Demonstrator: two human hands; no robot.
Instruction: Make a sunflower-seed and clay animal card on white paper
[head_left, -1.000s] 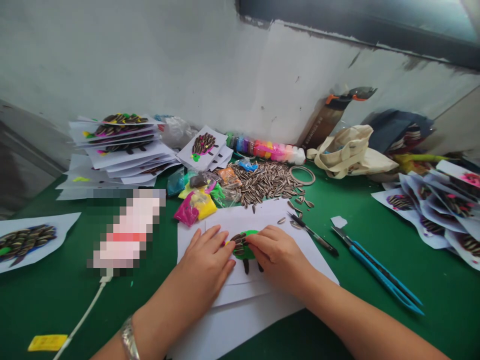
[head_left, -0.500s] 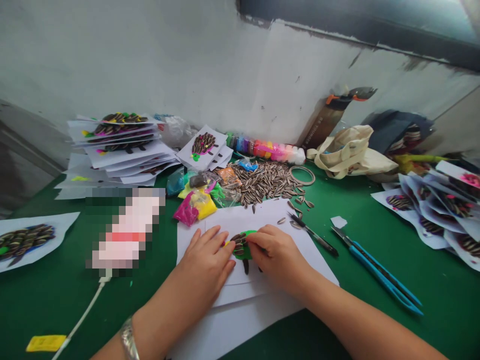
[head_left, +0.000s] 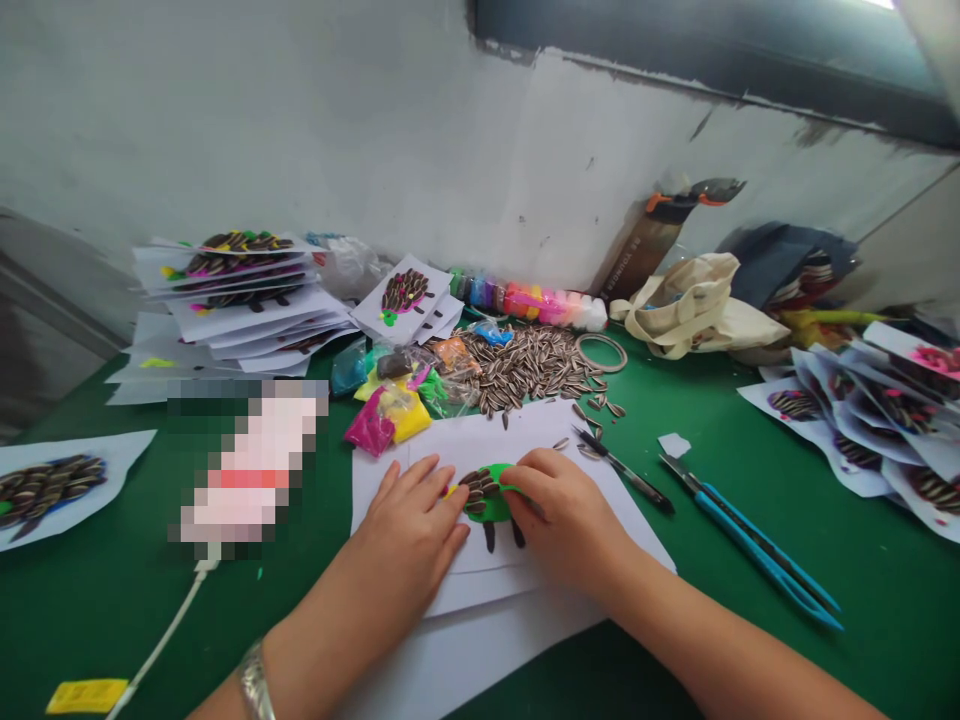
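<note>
Two bare hands are working over a stack of white paper (head_left: 480, 650) on a green table (head_left: 675, 630). A green shape (head_left: 493, 474) is lying on the top sheet, between the hands, with dark seeds (head_left: 478, 490) sitting on its left part and two more poking out below like legs. The left hand (head_left: 412, 530) is lying open and flat, its fingers spreading over the paper and its tips hiding the shape's left end. The right hand (head_left: 566, 510) is bending its fingers in over the right end and blocking it, so I cannot tell if they are closed or pinching a seed.

Many things are crowding around. A big seed pile (head_left: 532, 365) is lying just behind the paper, with a few loose seeds spilling toward it. Soft bags of color (head_left: 390, 420) are sitting by the paper's far left corner. A gray ring (head_left: 624, 358) is lying at the pile's right side. A thin black tool (head_left: 630, 474) is resting near the right hand, and a long blue tool (head_left: 765, 545) is lying farther right. Tall piles of seed pictures are standing at both the left (head_left: 240, 300) and right (head_left: 870, 410). A cloth bag (head_left: 690, 305) and a brown bottle (head_left: 646, 240) are leaning near the wall.
</note>
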